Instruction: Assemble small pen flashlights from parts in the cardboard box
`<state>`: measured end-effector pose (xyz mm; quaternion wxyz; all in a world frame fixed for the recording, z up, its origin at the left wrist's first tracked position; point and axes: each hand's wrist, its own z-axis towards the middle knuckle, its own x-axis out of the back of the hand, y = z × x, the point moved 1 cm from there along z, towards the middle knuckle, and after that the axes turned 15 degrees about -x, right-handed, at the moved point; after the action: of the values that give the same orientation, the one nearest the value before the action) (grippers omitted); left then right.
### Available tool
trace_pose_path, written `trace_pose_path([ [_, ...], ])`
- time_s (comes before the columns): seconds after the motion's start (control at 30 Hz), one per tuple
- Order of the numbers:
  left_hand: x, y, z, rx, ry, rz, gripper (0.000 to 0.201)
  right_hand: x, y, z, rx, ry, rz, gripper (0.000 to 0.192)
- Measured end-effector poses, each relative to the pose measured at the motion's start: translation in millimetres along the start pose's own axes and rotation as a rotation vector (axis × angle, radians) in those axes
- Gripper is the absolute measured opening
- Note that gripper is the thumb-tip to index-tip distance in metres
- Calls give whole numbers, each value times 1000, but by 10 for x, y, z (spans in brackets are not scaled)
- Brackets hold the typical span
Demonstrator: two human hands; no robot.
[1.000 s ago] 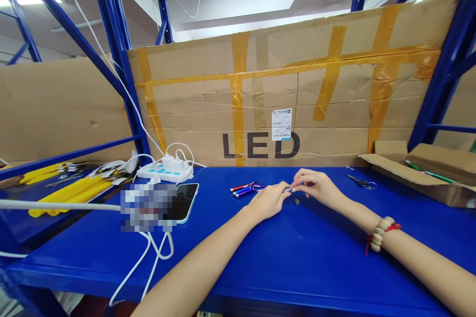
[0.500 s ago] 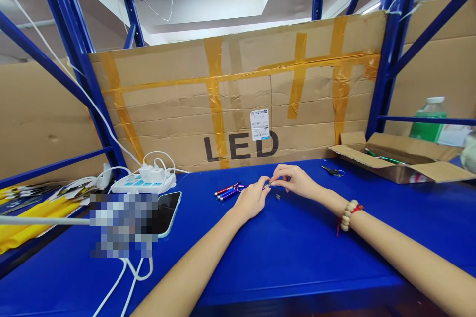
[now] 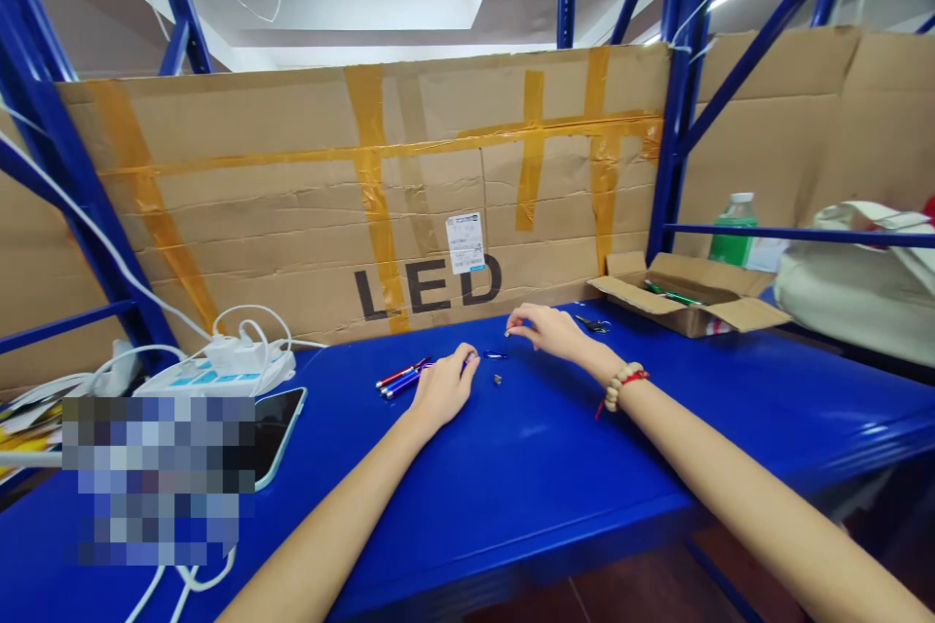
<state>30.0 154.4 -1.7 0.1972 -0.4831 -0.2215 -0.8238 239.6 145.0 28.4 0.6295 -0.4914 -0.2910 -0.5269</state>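
A: Okay, quick one. What's in the hands?

B: Left hand rests on the blue table, fingers curled over something small and blue at its fingertips; too tiny to tell whether it really grips it. Right hand hovers just off the table, thumb and forefinger pinched on a tiny dark piece.

A: Hands touching?

B: No, apart. Between them lie a small blue part and a little metal bit, both on the table.

A: Anything nearby?

B: Pens, red and blue, just left of the left hand. Bead bracelet with red cord on the right wrist. Scissors behind the right hand, then an open cardboard box, a green bottle behind it.

A: Far left?

B: Phone, white power strip with cables. Taped cardboard wall marked LED at the back.
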Motion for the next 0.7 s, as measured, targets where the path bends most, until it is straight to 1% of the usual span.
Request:
trace_pose_path([
  [0.1,0,5,8,18,-6,15,26,131,190,32,-195,-51,-230,13],
  [0.2,0,15,7,10,-7,20,23,186,355,42,-338,-104,-289,6],
  [0.27,1,20,3,-10,-15,6,23,200,416,35,-372,-129,-284,6],
  [0.33,-1,19,-1,-36,-19,-36,22,215,439,23,-370,-149,-256,7],
  [0.43,-13,-3,1,-46,2,-143,22,246,446,17,-356,-139,-202,15],
  [0.47,-19,-14,3,-44,15,-172,22,259,453,23,-346,-100,-176,20],
  [0.5,-26,-25,7,-44,26,-192,23,274,468,33,-333,-32,-127,24],
  [0.57,-40,-42,15,-36,53,-210,24,310,532,62,-327,175,33,30],
  [0.63,-51,-48,21,-16,68,-218,24,364,666,84,-377,394,190,32],
  [0.67,-54,-47,23,-8,70,-221,23,401,762,90,-429,470,217,34],
  [0.7,-55,-44,24,-4,69,-223,23,445,877,90,-490,509,193,36],
])
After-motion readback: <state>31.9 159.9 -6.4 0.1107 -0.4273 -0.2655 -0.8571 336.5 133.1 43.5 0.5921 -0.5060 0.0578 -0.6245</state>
